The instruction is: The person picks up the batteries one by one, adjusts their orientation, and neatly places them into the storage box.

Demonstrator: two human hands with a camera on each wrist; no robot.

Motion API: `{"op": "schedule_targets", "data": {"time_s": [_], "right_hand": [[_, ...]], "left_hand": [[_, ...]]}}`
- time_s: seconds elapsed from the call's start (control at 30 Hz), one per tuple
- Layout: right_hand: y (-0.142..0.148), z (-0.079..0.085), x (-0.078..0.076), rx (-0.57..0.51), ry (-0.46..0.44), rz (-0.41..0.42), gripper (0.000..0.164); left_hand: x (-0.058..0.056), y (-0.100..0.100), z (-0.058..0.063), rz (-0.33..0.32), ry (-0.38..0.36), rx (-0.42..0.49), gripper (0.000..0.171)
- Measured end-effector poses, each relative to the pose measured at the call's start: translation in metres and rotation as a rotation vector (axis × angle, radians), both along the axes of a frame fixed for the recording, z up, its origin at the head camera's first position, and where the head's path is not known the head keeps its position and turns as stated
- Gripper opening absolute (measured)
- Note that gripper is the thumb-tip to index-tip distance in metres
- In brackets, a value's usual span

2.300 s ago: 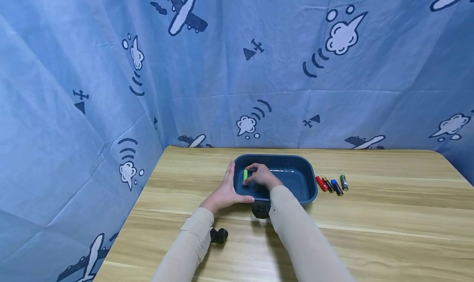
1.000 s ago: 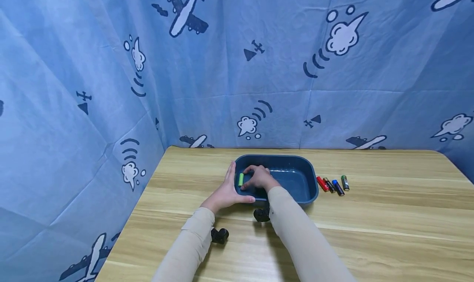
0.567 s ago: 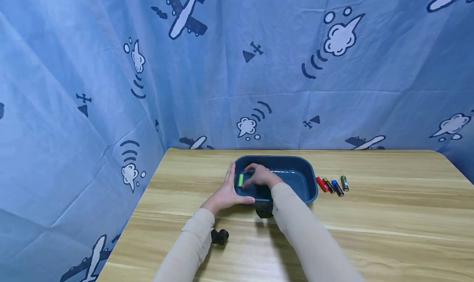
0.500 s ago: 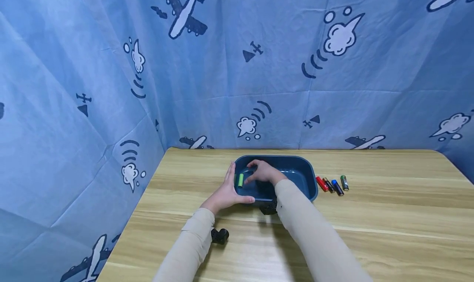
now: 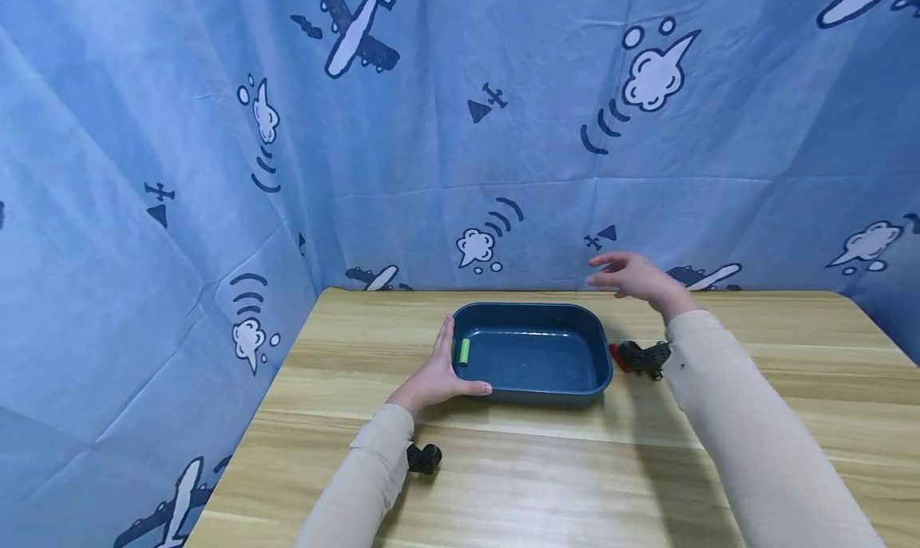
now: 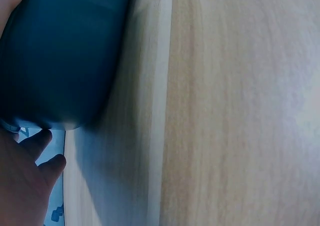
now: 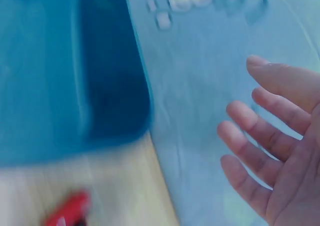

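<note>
From where I stand, the left hand [image 5: 434, 376] braces one corner of the box [image 5: 532, 360], its fingers straight along the end wall and its thumb on the near rim. The right hand [image 5: 636, 278] hangs in the air above the other end, its fingers loosely bent and apart, with nothing in them. The green cylinder [image 5: 464, 351] lies inside the box, just beside the left hand's fingers.

To do this well, I think, the left hand should press only lightly, and the right hand should come down slowly and pinch with the fingertips. Below the right hand, on the table [image 5: 762, 428], a red piece [image 5: 616, 356] is partly covered by its black device [image 5: 643, 358], which could knock it. Behind this hand is the curtain [image 5: 532, 117].
</note>
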State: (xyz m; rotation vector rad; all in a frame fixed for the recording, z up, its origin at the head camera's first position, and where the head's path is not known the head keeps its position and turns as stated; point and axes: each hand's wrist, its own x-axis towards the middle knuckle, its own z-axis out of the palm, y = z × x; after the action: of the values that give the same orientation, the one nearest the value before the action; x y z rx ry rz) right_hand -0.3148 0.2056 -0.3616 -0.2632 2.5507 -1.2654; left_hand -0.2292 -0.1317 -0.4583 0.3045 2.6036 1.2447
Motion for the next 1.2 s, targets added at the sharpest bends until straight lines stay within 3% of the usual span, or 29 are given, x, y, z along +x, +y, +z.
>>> {"op": "schedule_targets", "data": {"time_s": [0.13, 0.27, 0.43, 0.57, 0.93, 1.2], "right_hand": [[0.047, -0.015, 0.011, -0.003, -0.018, -0.052, 0.064], [0.081, -0.041, 0.025, 0.019, -0.019, -0.043, 0.068], [0.109, -0.076, 0.042, 0.057, -0.037, -0.039, 0.073], [0.121, -0.094, 0.049, 0.05, -0.061, -0.041, 0.074], [0.12, -0.109, 0.051, -0.017, -0.022, -0.001, 0.075], [0.12, -0.113, 0.052, 0.015, 0.022, 0.031, 0.077]], "left_hand": [[0.001, 0.0, 0.0, 0.001, 0.006, 0.009, 0.125], [0.001, 0.0, 0.0, -0.002, 0.011, 0.008, 0.125], [0.001, 0.001, -0.001, -0.004, 0.012, 0.008, 0.125], [0.0, 0.001, -0.001, -0.002, 0.015, 0.015, 0.125], [0.0, -0.001, -0.004, -0.004, 0.023, 0.019, 0.125], [0.0, 0.0, -0.003, -0.007, 0.029, 0.007, 0.124]]}}
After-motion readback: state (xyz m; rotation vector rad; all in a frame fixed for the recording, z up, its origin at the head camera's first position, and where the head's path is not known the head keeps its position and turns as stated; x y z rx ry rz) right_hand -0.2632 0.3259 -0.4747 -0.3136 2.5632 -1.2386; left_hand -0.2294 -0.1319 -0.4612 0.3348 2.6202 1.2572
